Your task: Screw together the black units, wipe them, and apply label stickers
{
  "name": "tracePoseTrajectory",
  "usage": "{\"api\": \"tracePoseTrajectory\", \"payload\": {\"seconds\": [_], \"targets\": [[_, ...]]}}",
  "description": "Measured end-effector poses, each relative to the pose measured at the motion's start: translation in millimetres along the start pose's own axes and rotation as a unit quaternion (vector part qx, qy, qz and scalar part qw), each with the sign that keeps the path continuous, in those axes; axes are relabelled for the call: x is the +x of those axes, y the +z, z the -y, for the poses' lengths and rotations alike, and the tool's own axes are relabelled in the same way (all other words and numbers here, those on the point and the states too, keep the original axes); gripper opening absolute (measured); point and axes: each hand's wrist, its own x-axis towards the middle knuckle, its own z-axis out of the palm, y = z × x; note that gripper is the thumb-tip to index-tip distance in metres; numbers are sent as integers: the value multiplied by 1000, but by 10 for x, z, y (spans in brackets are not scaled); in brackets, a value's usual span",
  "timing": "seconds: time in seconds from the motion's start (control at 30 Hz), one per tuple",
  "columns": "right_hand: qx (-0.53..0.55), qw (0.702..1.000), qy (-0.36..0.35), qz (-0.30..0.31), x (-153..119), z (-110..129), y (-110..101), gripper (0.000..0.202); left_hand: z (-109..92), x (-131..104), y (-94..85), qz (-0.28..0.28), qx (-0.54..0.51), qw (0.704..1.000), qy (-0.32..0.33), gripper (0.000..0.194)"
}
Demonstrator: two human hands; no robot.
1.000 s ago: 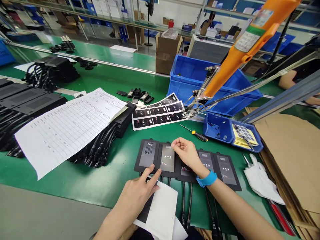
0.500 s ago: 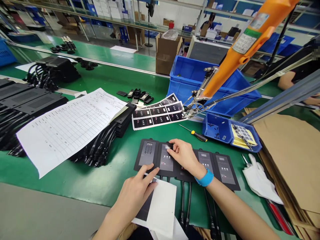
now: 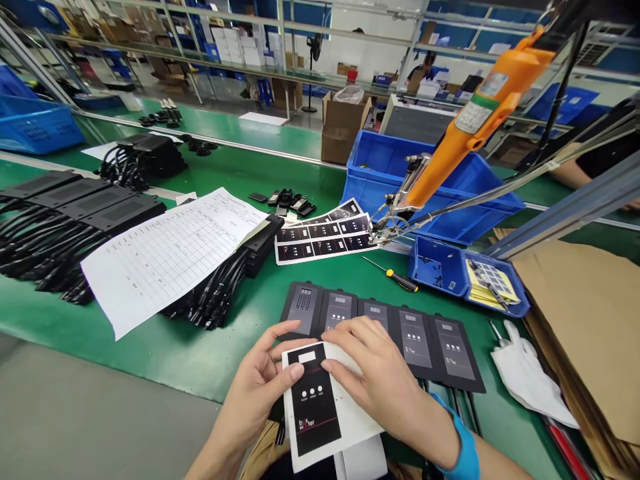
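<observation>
While gripped at 6 o'clock, close to the body, label sheet (image 3: 325, 407) sits tilted above the near edge of the green bench (image 3: 210, 360), white backing with one black panel label on it. Left hand (image 3: 260, 387) curled round the sheet's left edge, thumb on top, fingers under. Right hand (image 3: 373, 373) laid flat over the sheet's upper right part, fingertips pressing near the label's top corner, blue wristband (image 3: 463, 447) behind it. Cannot tell whether a corner is lifted yet.

Just past the hands toward 12 o'clock, row of five black controller units (image 3: 385, 330) lying side by side, cables trailing toward the body. All five faces appear to carry printed panels, though the middle ones partly hidden by the right hand, so hard to say which remain bare. Judged from that: most of the row seemingly dressed, one label at hand not yet off its backing.

Further sheets of black labels (image 3: 325, 237) at 12 o'clock, small screwdriver (image 3: 393, 273) beside them at 1 o'clock. Orange powered driver (image 3: 470, 120) hanging at 1 o'clock over blue bins (image 3: 465, 270). Printed paper form (image 3: 175, 253) at 10 o'clock atop stacked black units with cables (image 3: 65, 227). White glove (image 3: 525, 367) at 3 o'clock.
</observation>
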Motion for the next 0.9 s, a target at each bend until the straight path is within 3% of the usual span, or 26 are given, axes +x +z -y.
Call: {"api": "tracePoseTrajectory", "payload": {"seconds": [0.1, 0.23, 0.37, 0.53, 0.67, 0.8, 0.9], "targets": [[-78, 993, -49, -69, -55, 23, 39, 24, 34, -30, -34, 44, -56, 997, -12, 55], [-26, 995, -59, -71, -82, 48, 88, 27, 87, -63, -38, 56, -101, 993, -12, 53], [36, 991, -69, -111, -72, 48, 150, 24, 113, -70, -1, 39, -121, 992, -22, 53], [-15, 978, -128, -165, -88, 49, 176, 18, 134, -29, 25, -33, -170, 983, -60, 57], [-47, 967, -206, -141, -88, 76, 117, 23, 149, 7, -18, -62, -217, 969, -97, 44], [-90, 932, -333, -115, -58, 134, 129, 27, 153, 28, -143, -104, -174, 976, -73, 48], [-72, 924, -367, -82, -84, 213, 165, 23, 116, 34, -252, -121, -128, 984, -40, 45]]}}
